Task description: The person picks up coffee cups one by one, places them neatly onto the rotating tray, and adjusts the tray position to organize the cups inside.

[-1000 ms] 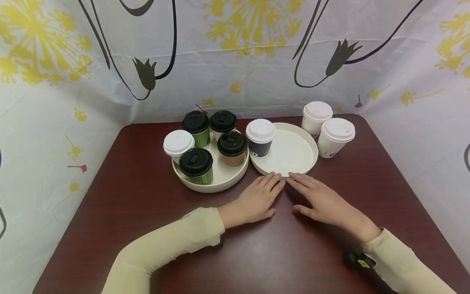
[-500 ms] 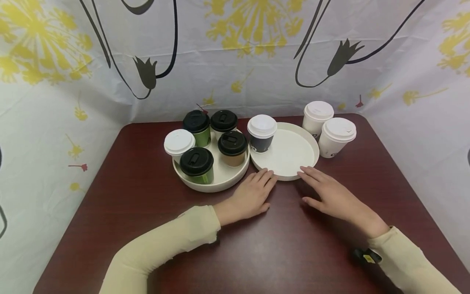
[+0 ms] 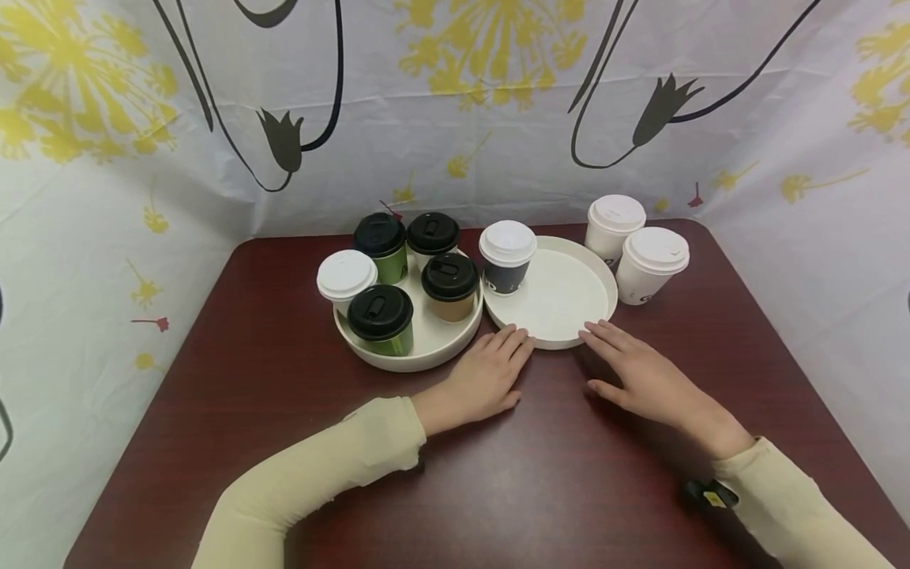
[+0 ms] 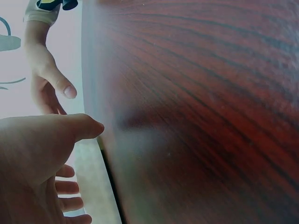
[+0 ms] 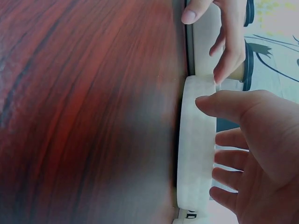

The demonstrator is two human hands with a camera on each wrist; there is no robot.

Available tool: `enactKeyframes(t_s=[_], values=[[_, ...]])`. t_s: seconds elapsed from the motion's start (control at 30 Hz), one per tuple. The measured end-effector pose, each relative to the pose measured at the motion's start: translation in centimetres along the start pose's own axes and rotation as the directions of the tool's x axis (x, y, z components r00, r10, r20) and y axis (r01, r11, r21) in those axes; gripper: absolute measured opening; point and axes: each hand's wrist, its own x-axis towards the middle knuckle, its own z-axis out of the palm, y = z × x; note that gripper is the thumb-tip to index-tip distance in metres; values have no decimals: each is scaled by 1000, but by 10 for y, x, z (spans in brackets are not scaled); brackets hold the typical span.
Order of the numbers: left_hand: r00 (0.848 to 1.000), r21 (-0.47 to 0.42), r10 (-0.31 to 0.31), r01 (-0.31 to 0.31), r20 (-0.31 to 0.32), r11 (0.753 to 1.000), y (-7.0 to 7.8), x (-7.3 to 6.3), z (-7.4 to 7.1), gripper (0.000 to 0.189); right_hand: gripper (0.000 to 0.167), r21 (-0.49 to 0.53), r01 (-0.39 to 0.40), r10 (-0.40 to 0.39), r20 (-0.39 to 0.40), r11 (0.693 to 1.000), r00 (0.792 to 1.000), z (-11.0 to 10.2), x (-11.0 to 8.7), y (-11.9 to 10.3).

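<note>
A round white tray (image 3: 562,308) stands right of centre on the table, carrying one white-lidded paper cup with a dark band (image 3: 506,261) at its left side. My left hand (image 3: 486,375) lies at the tray's front left rim, fingers extended and fingertips near or on it. On the front right, my right hand (image 3: 643,375) reaches its straight fingers to the rim, thumb apart. Neither hand grips anything. The right wrist view shows the tray's side wall (image 5: 196,144) beside the right hand's fingers. Exact fingertip contact is hard to tell.
A second round white tray (image 3: 455,344) on the left holds several lidded cups, including a green one with a black lid (image 3: 384,320). Two white cups (image 3: 643,273) stand on the dark red table (image 3: 498,490) right of the trays. A patterned cloth (image 3: 455,142) hangs behind.
My hands have moved apart along the front rim, the left one leftward and the right one rightward. The dark-banded cup has shifted slightly back. Little differs over the last half second.
</note>
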Motion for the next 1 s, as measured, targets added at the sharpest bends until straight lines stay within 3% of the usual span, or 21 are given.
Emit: enactKeyframes(t_s=[0.17, 0.3, 0.43, 0.6, 0.77, 0.87, 1.0], values=[[1000, -9, 1, -1, -5, 1000, -1, 0, 1, 87, 72, -2, 12, -12, -15, 1000, 1000, -2, 1, 2], [1000, -11, 3, -3, -11, 1000, -1, 0, 2, 87, 72, 13, 22, -21, -70, 1000, 997, -9, 5, 11], [1000, -18, 8, -8, -15, 1000, -1, 0, 2, 86, 72, 48, -35, 42, -154, 998, 987, -26, 11, 26], [1000, -15, 8, -9, -20, 1000, -1, 0, 1, 85, 67, 112, -175, 199, -273, 978, 941, -53, 21, 46], [1000, -17, 8, -8, -12, 1000, -1, -1, 1, 85, 64, 149, -229, 269, -376, 962, 887, -68, 32, 66], [1000, -23, 10, -10, -3, 1000, -1, -1, 0, 86, 63, 164, -235, 282, -396, 958, 874, -72, 37, 75], [1000, -33, 9, -9, 6, 999, -1, -1, 0, 86, 64, 170, -246, 294, -390, 954, 873, -73, 40, 81]])
